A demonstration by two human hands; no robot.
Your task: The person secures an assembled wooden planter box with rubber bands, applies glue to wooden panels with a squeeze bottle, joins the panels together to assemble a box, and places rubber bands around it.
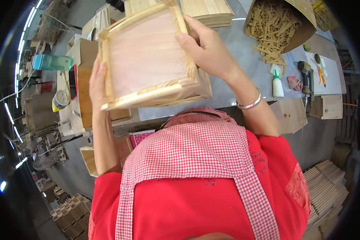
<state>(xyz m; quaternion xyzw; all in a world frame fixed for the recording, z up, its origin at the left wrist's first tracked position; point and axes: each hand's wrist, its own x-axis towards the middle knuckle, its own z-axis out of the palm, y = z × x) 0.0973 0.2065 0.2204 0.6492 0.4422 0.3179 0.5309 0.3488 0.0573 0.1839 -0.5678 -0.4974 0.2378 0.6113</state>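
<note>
A light wooden box [148, 54] is lifted in front of me above the grey worktable [224, 84]. One broad pale side, framed by raised wooden edges, faces me, and it tilts slightly. My left hand [97, 82] presses along its left edge, the fingers partly hidden behind it. At the upper right edge my right hand [202, 46] grips it, with the thumb on the near side. A silver bangle is on the right wrist. What lies behind the box is hidden.
A cardboard carton [304, 20] spills tan strips at the far right. Near it are a white glue bottle [278, 87], a dark air tool [304, 72] and orange-handled pliers [321, 76]. Stacked wooden boards [208, 18] lie behind the box. A teal bottle [54, 62] stands at left.
</note>
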